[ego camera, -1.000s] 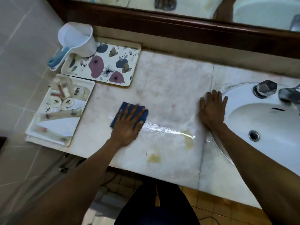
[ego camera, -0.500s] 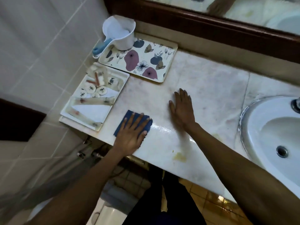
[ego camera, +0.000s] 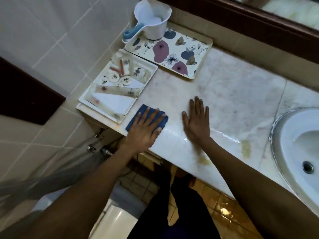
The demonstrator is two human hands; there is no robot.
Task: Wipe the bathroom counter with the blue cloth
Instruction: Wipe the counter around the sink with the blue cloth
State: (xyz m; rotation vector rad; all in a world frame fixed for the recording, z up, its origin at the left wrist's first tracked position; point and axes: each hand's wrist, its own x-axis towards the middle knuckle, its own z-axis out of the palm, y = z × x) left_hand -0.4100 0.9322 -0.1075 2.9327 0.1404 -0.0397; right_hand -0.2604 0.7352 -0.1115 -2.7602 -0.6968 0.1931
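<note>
The blue cloth (ego camera: 136, 116) lies flat near the front left corner of the pale marble counter (ego camera: 233, 94). My left hand (ego camera: 146, 130) presses down on it with the fingers spread, covering most of it. My right hand (ego camera: 196, 121) rests flat on the bare counter just to the right of the cloth, palm down, holding nothing. A wet streak (ego camera: 222, 135) runs right from the cloth, past a yellowish stain (ego camera: 246, 148); another stain (ego camera: 203, 160) sits near the front edge.
A white tray (ego camera: 91, 100) of small toiletries sits at the counter's left end. Behind it lies a floral tray (ego camera: 200, 66) with a white scoop (ego camera: 151, 19) at its corner. The white sink (ego camera: 293, 135) is at the right. A mirror frame runs along the back.
My left hand has slid the cloth left toward the counter's front left corner. My right hand has left the sink rim and moved left to rest beside the cloth. The view has swung left.
</note>
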